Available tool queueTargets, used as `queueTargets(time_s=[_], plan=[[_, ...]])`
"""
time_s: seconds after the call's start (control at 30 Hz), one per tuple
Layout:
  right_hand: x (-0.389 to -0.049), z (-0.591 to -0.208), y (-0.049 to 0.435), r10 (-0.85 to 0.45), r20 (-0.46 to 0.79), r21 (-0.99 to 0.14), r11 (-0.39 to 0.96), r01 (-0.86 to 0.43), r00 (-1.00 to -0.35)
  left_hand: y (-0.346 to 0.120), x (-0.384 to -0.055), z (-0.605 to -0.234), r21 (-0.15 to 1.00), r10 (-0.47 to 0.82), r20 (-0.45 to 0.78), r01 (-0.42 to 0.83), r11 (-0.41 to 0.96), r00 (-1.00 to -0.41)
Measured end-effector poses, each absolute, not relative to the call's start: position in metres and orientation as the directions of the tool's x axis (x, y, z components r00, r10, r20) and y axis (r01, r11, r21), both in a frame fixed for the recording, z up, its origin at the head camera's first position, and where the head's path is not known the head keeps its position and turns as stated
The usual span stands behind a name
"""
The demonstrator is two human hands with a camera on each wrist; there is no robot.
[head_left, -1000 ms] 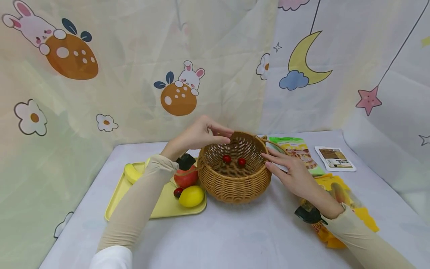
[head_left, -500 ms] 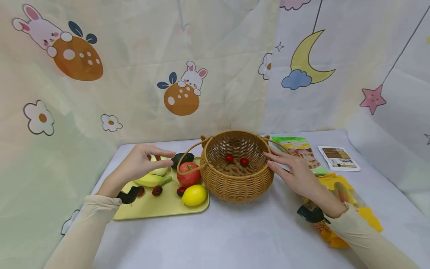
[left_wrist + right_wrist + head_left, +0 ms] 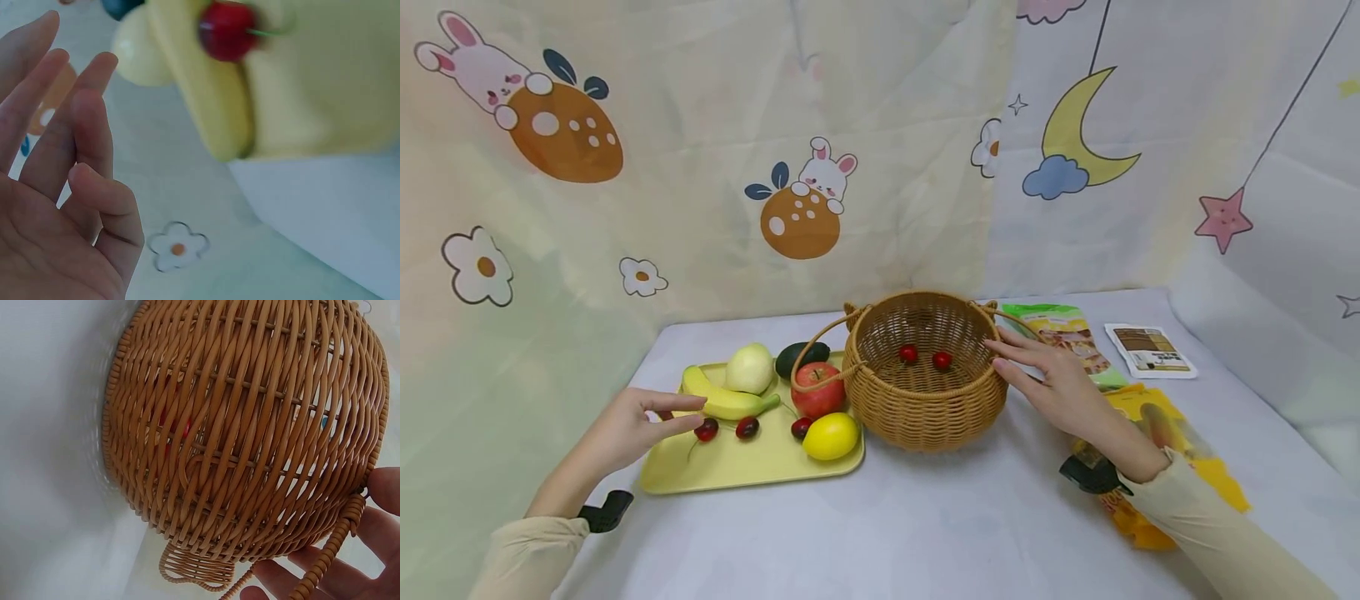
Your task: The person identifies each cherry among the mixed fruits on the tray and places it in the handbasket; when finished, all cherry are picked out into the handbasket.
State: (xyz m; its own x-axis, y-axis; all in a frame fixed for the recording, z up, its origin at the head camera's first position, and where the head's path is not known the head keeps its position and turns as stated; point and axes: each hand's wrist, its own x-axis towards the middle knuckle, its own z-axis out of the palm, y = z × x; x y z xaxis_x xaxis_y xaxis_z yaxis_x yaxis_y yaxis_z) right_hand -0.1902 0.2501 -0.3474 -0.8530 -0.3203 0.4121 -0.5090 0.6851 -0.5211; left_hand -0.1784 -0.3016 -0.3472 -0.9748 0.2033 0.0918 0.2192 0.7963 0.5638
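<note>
My left hand (image 3: 621, 433) hovers over the left end of the yellow tray (image 3: 741, 471), thumb and fingers apart with nothing between them. Its fingertips overlap a red cherry (image 3: 706, 430) in the head view; the left wrist view shows the cherry (image 3: 228, 31) apart from them. More cherries, a banana (image 3: 726, 403), a lemon (image 3: 831, 437) and a red apple (image 3: 817, 390) lie on the tray. My right hand (image 3: 1052, 379) touches the right rim of a wicker basket (image 3: 925, 421), fingers extended beside the handle (image 3: 328, 553). Two cherries (image 3: 925, 358) lie inside.
A pale round fruit (image 3: 750, 369) and a dark green avocado-like fruit (image 3: 802, 360) sit at the tray's back. Right of the basket lie a green package (image 3: 1067, 333), a white-edged pouch (image 3: 1150, 352) and a yellow bag (image 3: 1195, 458). A printed curtain (image 3: 895, 208) stands behind the table.
My left hand has moved from above the basket, left and down, to the cherries at the tray's left side. My right hand stays at the basket's rim.
</note>
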Motion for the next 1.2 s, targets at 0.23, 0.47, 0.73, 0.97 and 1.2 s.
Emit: queueTargets(time_s=[0.23, 0.47, 0.73, 0.97, 1.2], plan=[[-0.192, -0.348, 0.25, -0.323, 0.428, -0.508, 0.686, -0.52, -0.844, -0.318, -0.172, -0.37, 0.516, 0.141, 0.074, 0.158, 0.842, -0.987], [-0.193, -0.348, 0.251, -0.325, 0.427, -0.511, 0.683, -0.522, -0.844, -0.313, -0.177, -0.379, 0.467, 0.15, 0.081, 0.171, 0.868, -0.985], [-0.193, -0.349, 0.251, -0.327, 0.416, -0.5, 0.698, -0.513, -0.849, -0.307, -0.185, -0.389, 0.413, 0.173, 0.066, 0.185, 0.892, -0.983], [-0.194, -0.35, 0.252, -0.332, 0.417, -0.484, 0.707, -0.516, -0.846, -0.302, -0.188, -0.391, 0.387, 0.148, 0.027, 0.146, 0.91, -0.989], [-0.194, -0.35, 0.252, -0.333, 0.415, -0.5, 0.694, -0.518, -0.847, -0.302, -0.191, -0.393, 0.389, 0.153, 0.026, 0.151, 0.909, -0.988]])
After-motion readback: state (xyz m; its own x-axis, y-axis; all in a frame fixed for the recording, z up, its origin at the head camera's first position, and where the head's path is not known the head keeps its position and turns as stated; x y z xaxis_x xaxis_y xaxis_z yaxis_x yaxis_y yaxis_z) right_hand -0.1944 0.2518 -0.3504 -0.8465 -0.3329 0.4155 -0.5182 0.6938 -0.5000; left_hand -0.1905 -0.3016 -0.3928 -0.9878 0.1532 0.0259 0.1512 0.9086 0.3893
